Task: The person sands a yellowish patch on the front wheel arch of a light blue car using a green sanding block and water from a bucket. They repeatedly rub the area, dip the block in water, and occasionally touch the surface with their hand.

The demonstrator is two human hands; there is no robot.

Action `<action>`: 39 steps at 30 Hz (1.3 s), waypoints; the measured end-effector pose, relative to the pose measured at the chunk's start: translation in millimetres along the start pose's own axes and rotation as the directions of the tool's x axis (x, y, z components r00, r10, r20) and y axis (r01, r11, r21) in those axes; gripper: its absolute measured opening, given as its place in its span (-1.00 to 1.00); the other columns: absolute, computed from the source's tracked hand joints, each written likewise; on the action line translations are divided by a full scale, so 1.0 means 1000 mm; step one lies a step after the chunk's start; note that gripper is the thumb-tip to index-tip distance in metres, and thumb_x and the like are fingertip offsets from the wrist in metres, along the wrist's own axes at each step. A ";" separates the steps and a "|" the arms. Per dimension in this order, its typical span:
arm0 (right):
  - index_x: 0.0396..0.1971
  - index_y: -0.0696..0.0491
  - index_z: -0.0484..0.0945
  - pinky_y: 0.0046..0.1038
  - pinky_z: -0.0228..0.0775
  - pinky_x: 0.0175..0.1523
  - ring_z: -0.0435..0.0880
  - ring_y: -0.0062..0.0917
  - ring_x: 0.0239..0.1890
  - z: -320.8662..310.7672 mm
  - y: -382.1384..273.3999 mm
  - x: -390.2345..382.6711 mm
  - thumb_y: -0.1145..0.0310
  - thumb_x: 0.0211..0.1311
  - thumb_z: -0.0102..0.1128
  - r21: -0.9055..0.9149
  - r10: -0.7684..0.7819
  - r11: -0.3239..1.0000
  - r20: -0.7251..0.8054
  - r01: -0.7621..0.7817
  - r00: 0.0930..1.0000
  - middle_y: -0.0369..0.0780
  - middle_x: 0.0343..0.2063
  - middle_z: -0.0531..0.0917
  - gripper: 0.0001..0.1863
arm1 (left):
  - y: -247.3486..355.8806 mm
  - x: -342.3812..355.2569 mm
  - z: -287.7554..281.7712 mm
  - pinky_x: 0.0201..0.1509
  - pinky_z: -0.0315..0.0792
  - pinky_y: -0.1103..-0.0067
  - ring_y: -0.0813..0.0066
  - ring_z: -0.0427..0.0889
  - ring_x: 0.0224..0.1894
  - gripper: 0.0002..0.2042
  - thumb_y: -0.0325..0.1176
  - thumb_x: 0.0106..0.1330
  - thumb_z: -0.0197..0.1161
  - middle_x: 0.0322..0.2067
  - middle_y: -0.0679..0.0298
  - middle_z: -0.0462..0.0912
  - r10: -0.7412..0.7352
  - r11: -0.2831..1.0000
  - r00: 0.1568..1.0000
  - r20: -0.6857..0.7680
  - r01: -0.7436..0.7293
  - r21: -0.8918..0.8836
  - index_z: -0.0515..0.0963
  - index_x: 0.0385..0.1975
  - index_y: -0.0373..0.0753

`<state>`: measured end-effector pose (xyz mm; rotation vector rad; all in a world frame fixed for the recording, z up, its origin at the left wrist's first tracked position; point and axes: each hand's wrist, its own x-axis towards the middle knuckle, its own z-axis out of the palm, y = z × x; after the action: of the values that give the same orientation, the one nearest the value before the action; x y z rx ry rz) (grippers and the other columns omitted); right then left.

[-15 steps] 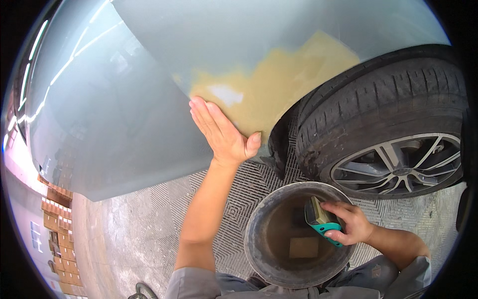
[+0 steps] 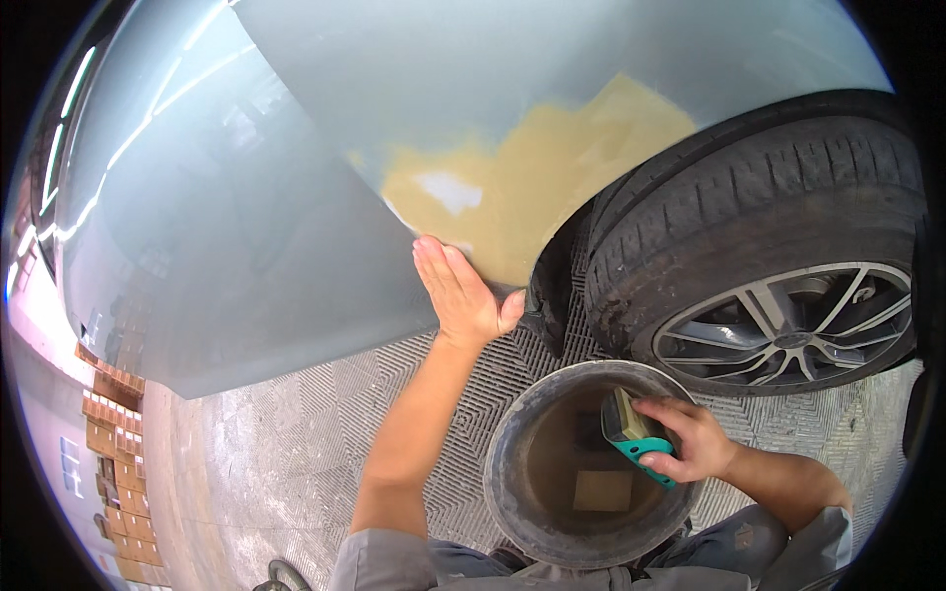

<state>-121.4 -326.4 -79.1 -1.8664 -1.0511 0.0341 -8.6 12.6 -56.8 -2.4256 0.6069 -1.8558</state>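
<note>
My left hand (image 2: 461,295) lies flat on the lower edge of a grey-blue car panel (image 2: 424,69), its fingers stretched out and thumb apart. Just above the fingertips spreads a yellowish filler patch (image 2: 552,167) with a small pale spot. My right hand (image 2: 690,440) grips a sanding block (image 2: 641,443) with a teal holder and a dark and yellowish pad. It holds the block tilted over a dark round bucket (image 2: 512,512) of murky brown water. A tan rectangular sheet (image 2: 602,491) shows in the bucket beneath the block.
A wheel (image 2: 788,335) with a black tyre and silver spokes stands right of the patch. The car door (image 2: 227,266) fills the left side. Ribbed grey floor mats (image 2: 325,424) lie below. Stacked cardboard boxes (image 2: 123,473) stand far left, and a dark hose-like loop (image 2: 286,574) lies at the lower edge.
My left hand has slid down and slightly right along the panel, uncovering more of the filler patch's lower left. My right hand and the sanding block have barely moved.
</note>
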 end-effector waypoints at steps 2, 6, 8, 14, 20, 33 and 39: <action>0.08 0.24 0.43 -0.35 0.54 -0.03 0.66 -0.12 -0.13 0.000 0.000 -0.001 0.17 -0.01 0.40 0.003 0.016 1.000 0.011 -0.016 1.000 0.04 -0.10 0.60 -0.32 | 0.003 -0.009 -0.003 0.41 -0.15 -0.04 -0.28 -0.13 0.42 -0.09 0.24 0.33 -0.18 0.36 -0.35 -0.15 0.000 1.000 0.999 0.050 -0.001 0.004 -0.12 0.35 -0.56; 0.09 0.20 0.43 -0.33 0.52 -0.01 0.65 -0.12 -0.13 -0.001 -0.001 -0.002 0.17 0.00 0.39 0.009 0.027 1.000 0.002 -0.027 1.000 0.03 -0.10 0.60 -0.33 | 0.007 -0.015 -0.007 0.40 -0.13 -0.04 -0.29 -0.08 0.41 -0.09 0.22 0.32 -0.11 0.35 -0.34 -0.11 -0.039 0.999 0.994 0.101 0.039 0.003 -0.11 0.35 -0.54; 0.10 0.19 0.42 -0.33 0.51 -0.01 0.65 -0.12 -0.12 -0.001 -0.002 -0.002 0.17 0.01 0.39 -0.008 0.034 0.999 0.001 -0.034 0.999 0.03 -0.10 0.60 -0.33 | 0.010 -0.013 -0.010 0.40 -0.11 -0.05 -0.30 -0.06 0.40 -0.10 0.20 0.31 -0.08 0.35 -0.34 -0.09 -0.061 0.998 0.991 0.123 0.063 -0.012 -0.10 0.35 -0.54; 0.12 0.16 0.41 -0.33 0.50 -0.01 0.64 -0.10 -0.13 0.001 0.000 -0.003 0.14 0.02 0.37 -0.032 0.047 0.998 -0.001 -0.047 0.999 0.03 -0.12 0.61 -0.33 | 0.017 -0.004 -0.029 0.43 -0.19 0.03 -0.28 -0.17 0.43 -0.11 0.08 0.30 0.00 0.35 -0.36 -0.17 -0.101 0.992 0.958 0.269 0.117 -0.041 -0.15 0.35 -0.57; 0.12 0.16 0.41 -0.30 0.50 -0.01 0.64 -0.09 -0.14 0.002 0.001 -0.005 0.12 0.03 0.36 -0.046 0.046 0.998 -0.015 -0.046 0.999 0.04 -0.12 0.61 -0.32 | 0.023 0.017 -0.045 0.43 -0.20 0.03 -0.27 -0.14 0.43 -0.15 0.04 0.31 -0.02 0.36 -0.35 -0.13 -0.127 0.984 0.949 0.287 0.157 -0.082 -0.11 0.34 -0.58; 0.12 0.17 0.42 -0.33 0.52 -0.01 0.65 -0.11 -0.12 0.001 0.001 -0.004 0.12 0.02 0.39 -0.063 0.030 0.998 0.012 -0.030 0.999 0.04 -0.12 0.61 -0.31 | -0.018 0.207 -0.038 0.44 -0.16 0.15 -0.17 -0.02 0.42 -0.17 0.16 0.33 -0.14 0.35 -0.23 0.04 0.102 0.992 0.983 -0.155 -0.112 -0.056 0.06 0.32 -0.53; 0.10 0.19 0.43 -0.34 0.52 -0.01 0.65 -0.10 -0.12 0.000 0.002 -0.004 0.14 0.01 0.40 -0.036 0.031 0.999 0.017 -0.031 0.999 0.06 -0.12 0.61 -0.32 | -0.017 0.181 -0.029 0.42 -0.14 0.10 -0.11 0.05 0.41 -0.11 0.28 0.25 -0.12 0.35 -0.17 0.11 0.137 0.984 0.963 -0.232 -0.160 -0.083 0.13 0.32 -0.46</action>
<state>-122.5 -329.1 -81.8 -1.9178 -1.0413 0.0504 7.4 -23.8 122.7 -2.1688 0.8909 -2.0997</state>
